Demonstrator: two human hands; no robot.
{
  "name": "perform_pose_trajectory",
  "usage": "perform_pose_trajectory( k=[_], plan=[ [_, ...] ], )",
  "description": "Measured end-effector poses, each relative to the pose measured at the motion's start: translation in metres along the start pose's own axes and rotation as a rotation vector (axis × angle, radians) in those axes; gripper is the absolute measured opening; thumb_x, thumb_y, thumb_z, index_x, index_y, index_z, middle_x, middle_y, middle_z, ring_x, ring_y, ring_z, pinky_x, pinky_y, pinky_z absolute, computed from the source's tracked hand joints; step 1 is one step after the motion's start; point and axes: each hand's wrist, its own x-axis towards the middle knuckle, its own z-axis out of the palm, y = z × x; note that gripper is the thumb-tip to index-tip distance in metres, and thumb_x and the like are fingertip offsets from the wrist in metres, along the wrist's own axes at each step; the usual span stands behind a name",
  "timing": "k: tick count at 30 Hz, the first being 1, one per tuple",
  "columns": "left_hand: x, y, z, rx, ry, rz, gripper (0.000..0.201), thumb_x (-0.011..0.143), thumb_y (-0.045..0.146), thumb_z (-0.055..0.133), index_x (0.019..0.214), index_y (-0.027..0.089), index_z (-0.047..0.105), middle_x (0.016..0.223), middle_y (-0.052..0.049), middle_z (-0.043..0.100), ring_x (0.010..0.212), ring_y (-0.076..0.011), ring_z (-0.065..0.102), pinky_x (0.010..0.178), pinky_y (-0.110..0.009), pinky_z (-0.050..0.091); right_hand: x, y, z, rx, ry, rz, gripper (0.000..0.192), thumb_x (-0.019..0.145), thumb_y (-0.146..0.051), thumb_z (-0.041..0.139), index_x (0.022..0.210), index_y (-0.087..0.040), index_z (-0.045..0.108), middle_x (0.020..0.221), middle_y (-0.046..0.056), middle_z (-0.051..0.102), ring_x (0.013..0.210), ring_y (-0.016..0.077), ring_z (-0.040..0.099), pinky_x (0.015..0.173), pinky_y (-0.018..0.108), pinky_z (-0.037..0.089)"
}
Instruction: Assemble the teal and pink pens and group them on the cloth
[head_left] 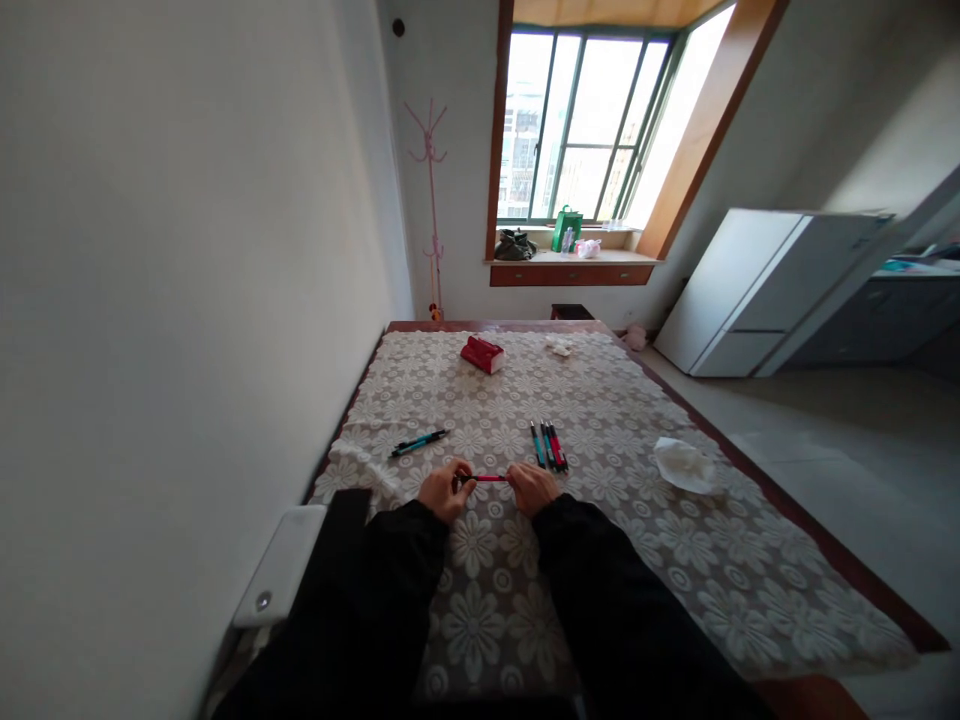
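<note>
On a lace-covered worktop [525, 590], a slim red pen [487, 478] lies crosswise, left to right, its ends pinched by left hand [445, 492] and right hand [531, 488].

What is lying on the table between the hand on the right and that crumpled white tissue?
In the head view, a small bunch of pens lies just beyond the right hand, toward the tissue. The remaining stretch is bare lace tablecloth.

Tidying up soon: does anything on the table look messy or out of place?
A crumpled tissue lies near the right edge, and another scrap at the far end. Both hands hold a red pen; nothing looks spilled or damaged.
</note>
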Motion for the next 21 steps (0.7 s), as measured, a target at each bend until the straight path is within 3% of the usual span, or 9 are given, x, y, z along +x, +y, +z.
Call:
perform_pose_trajectory(
  k=[4,8,13,16,19,21],
  plan=[
    [-0.006,-0.002,-0.003,0.044,-0.043,-0.011,0.017,0.087,0.034,0.051,0.086,0.021,0.062,0.070,0.000,0.066,0.059,-0.0122,0.056,0.058,-0.023,0.037,0.000,0.000,-0.002,0.020,0.022,-0.052,0.024,0.094,-0.017,0.039,0.078,-0.020,0.057,0.073,0.005,0.062,0.071,0.0164,0.054,0.066,0.026,0.038],
    [-0.011,-0.001,-0.005,0.092,-0.046,-0.025,0.040,0.093,0.040,0.038,0.067,0.021,0.062,0.057,0.000,0.060,0.059,-0.0138,0.057,0.057,-0.024,0.034,-0.001,-0.001,-0.008,0.083,0.051,-0.110,0.024,0.096,-0.021,0.038,0.083,-0.021,0.058,0.077,0.006,0.061,0.076,0.0181,0.054,0.070,0.028,0.040],
    [-0.018,0.002,-0.008,0.083,-0.070,-0.035,0.024,0.085,0.038,0.054,0.101,0.022,0.062,0.079,0.001,0.068,0.058,-0.0109,0.055,0.057,-0.022,0.037,-0.018,-0.003,-0.016,0.238,0.023,0.055,0.010,0.093,-0.027,0.050,0.090,-0.022,0.058,0.083,0.004,0.061,0.079,0.0178,0.056,0.070,0.027,0.043],
    [-0.027,0.006,-0.012,0.080,-0.112,-0.040,0.019,0.085,0.036,0.053,0.094,0.022,0.063,0.081,0.001,0.069,0.061,-0.0110,0.056,0.060,-0.022,0.039,-0.032,-0.006,-0.017,0.306,-0.008,0.093,0.009,0.092,-0.028,0.052,0.089,-0.022,0.058,0.082,0.003,0.061,0.076,0.0166,0.057,0.069,0.027,0.044],
    [-0.040,0.011,-0.014,0.103,-0.136,-0.052,0.038,0.093,0.042,0.038,0.077,0.022,0.066,0.068,-0.001,0.067,0.062,-0.0136,0.058,0.062,-0.024,0.038,-0.042,-0.012,-0.020,0.328,-0.019,0.073,0.010,0.092,-0.027,0.051,0.090,-0.022,0.059,0.082,0.003,0.060,0.077,0.0165,0.057,0.070,0.026,0.045],
    [-0.050,0.013,-0.014,0.132,-0.106,-0.075,0.042,0.094,0.045,0.036,0.079,0.022,0.067,0.070,-0.003,0.068,0.064,-0.0148,0.059,0.062,-0.025,0.038,-0.046,-0.017,-0.022,0.322,-0.025,0.074,0.009,0.091,-0.027,0.052,0.091,-0.022,0.060,0.082,0.003,0.060,0.076,0.0163,0.057,0.069,0.026,0.045]
  ],
)
